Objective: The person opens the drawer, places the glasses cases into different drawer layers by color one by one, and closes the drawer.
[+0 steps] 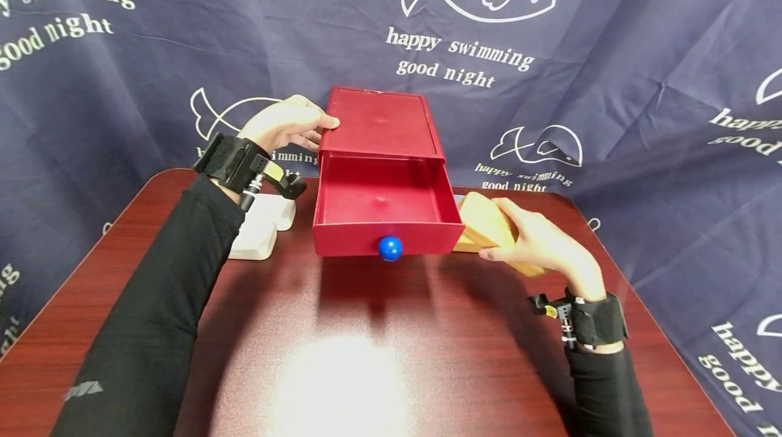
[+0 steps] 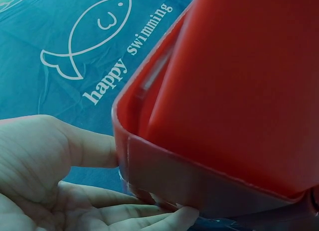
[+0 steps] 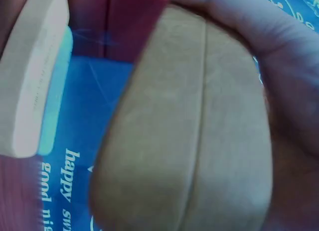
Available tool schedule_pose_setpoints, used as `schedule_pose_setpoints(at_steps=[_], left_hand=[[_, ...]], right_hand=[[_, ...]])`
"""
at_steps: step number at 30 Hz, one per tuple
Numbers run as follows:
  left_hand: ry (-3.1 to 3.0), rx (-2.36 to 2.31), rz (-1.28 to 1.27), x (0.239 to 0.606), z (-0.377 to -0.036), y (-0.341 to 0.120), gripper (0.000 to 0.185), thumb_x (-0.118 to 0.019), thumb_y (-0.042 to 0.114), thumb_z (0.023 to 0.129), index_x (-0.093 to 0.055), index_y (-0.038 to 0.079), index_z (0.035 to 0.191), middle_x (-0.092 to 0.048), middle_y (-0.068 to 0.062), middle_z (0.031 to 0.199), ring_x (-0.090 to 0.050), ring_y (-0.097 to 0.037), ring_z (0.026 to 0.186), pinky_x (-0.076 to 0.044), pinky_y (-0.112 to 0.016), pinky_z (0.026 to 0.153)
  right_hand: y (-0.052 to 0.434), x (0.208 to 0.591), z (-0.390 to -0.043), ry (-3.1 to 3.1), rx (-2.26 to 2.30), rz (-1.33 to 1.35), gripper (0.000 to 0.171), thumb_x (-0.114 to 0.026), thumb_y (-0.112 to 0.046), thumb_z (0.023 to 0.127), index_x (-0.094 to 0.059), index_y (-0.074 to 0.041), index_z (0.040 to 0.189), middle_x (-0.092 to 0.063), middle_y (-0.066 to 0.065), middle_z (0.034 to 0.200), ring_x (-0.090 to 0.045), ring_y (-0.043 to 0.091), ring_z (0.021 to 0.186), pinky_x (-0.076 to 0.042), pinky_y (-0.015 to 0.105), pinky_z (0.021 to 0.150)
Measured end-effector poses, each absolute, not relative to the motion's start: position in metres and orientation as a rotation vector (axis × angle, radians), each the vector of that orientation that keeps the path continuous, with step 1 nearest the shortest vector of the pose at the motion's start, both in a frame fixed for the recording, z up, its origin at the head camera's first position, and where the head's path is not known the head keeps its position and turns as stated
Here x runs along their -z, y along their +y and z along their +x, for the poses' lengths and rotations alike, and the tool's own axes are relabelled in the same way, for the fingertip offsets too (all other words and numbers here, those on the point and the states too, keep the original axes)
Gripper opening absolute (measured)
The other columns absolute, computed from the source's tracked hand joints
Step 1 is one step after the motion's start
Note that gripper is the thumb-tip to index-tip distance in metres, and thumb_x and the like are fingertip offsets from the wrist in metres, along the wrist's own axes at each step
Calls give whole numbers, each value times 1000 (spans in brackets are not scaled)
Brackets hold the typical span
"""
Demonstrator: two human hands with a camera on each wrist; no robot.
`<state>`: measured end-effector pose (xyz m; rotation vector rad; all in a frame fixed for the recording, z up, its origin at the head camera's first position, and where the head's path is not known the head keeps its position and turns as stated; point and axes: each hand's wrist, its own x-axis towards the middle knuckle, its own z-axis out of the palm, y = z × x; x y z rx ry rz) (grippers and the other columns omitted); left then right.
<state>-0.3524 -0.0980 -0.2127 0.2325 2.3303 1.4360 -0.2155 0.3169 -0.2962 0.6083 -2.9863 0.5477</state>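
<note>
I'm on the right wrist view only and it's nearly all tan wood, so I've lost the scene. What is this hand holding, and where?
Observer: The right hand grips a tan wooden block just to the right of a red drawer box on the table.
Operator: Is the drawer open or shut?
Observer: Open. The drawer is pulled out toward the person, looks empty inside, and has a blue knob on its front.
Operator: Where is the other hand?
Observer: The left hand rests against the box's left side near the top, fingers straight.
Operator: Anything else on the table?
Observer: A white object lies left of the box, partly behind the left wrist.
</note>
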Motion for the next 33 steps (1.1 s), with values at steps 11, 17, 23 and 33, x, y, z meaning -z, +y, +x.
schedule_pose_setpoints(at_steps=[11,17,23,33], left_hand=[[2351,-1447,184,216,-353,-102,37,-56,23,101,-58,-1,128,-67,6,91,-65,-26,109,-48,-44,113],[2335,-1472,205,217,-351,-106,42,-57,25,101,-56,-4,132,-69,3,94,-65,-24,108,-49,-44,112],[2353,-1491,185,216,-346,-106,39,-56,25,101,-56,-2,128,-66,1,101,-65,-32,117,-51,-43,111],[2394,-1381,118,212,-355,-93,28,-55,21,103,-54,0,122,-60,-8,114,-64,-27,115,-60,-29,93]], right_hand=[[314,276,-210,-2744,-754,348,80,-86,-33,81,-44,-23,147,-65,9,106,-60,22,88,-49,28,74],[306,266,-201,-2597,-880,214,86,-87,-33,80,-39,-30,151,-62,4,112,-57,15,94,-45,21,77],[300,260,-194,-2297,-1113,233,87,-87,-9,76,-42,-27,149,-58,-8,112,-56,10,95,-43,19,80],[293,253,-195,-1691,-1684,490,72,-71,19,74,-47,-8,136,-65,11,106,-66,20,94,-54,24,83]])
